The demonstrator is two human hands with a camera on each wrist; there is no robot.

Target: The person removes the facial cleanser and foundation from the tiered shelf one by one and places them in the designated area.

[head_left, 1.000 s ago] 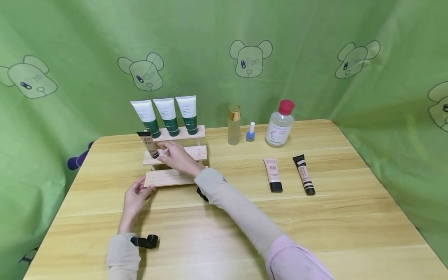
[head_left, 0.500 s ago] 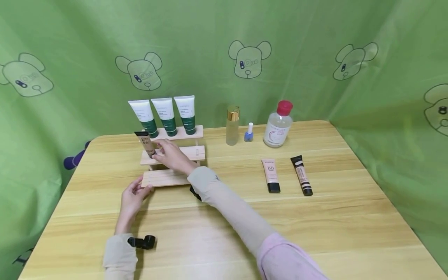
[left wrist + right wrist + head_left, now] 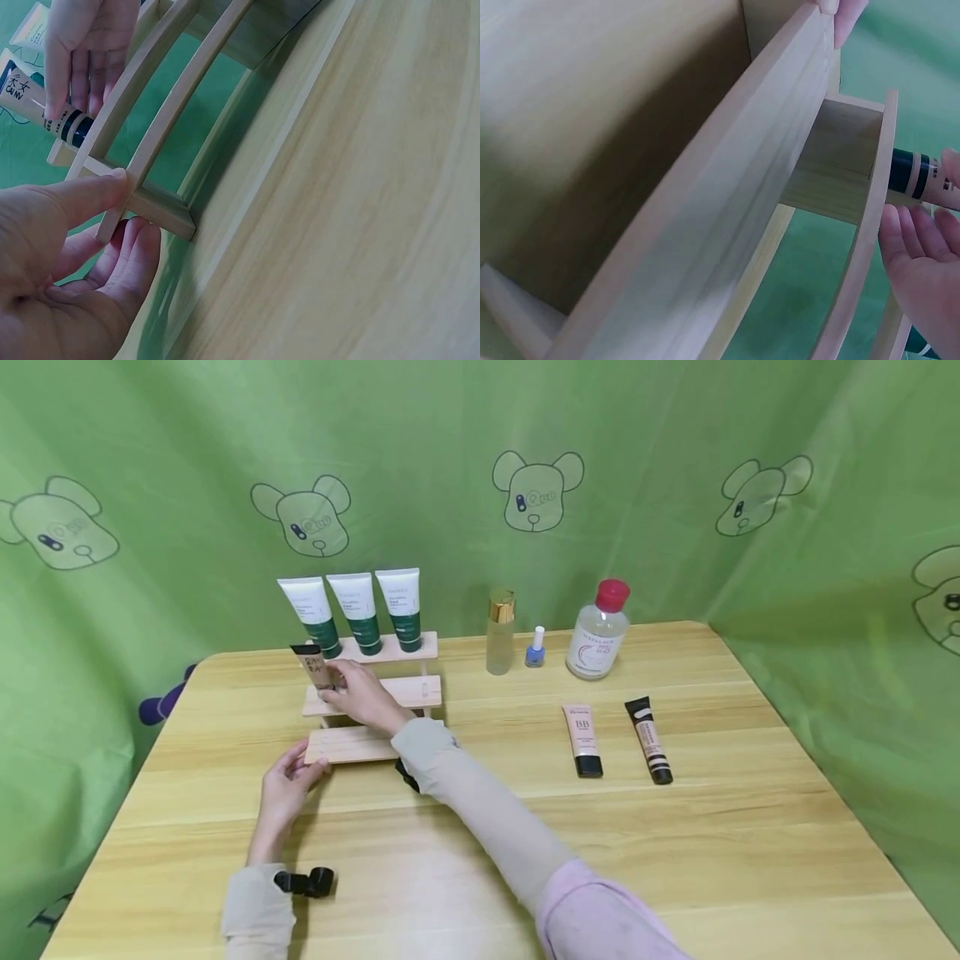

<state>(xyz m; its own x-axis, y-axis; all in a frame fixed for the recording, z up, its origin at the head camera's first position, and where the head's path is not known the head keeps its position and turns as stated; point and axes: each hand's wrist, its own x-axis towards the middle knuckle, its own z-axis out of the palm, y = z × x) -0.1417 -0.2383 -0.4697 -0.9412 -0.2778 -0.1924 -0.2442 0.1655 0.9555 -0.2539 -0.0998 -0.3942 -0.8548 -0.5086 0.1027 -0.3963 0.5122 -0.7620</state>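
Observation:
My right hand (image 3: 367,697) pinches a small beige cosmetic tube (image 3: 311,665) with a black crimped end upward. The tube stands slightly tilted at the left end of the middle step of a three-step wooden display rack (image 3: 356,746). In the left wrist view, its dark striped cap (image 3: 77,129) meets the step. The right wrist view has thumb and fingers on either side of it. My left hand (image 3: 283,789) grips the rack's front left corner, thumb above and fingers beneath. Three white-and-green tubes (image 3: 358,610) stand on the top step.
Right of the rack stand a gold-capped bottle (image 3: 500,639), a blue nail polish bottle (image 3: 535,652) and a red-capped clear bottle (image 3: 597,639). A pink BB cream tube (image 3: 582,739) and a black-ended tube (image 3: 649,741) lie nearer on the table. A green curtain (image 3: 420,443) hangs behind.
The right hand has shifted slightly left around the small beige tube, covering more of its lower end. My left hand keeps its grip on the rack. The view has moved slightly.

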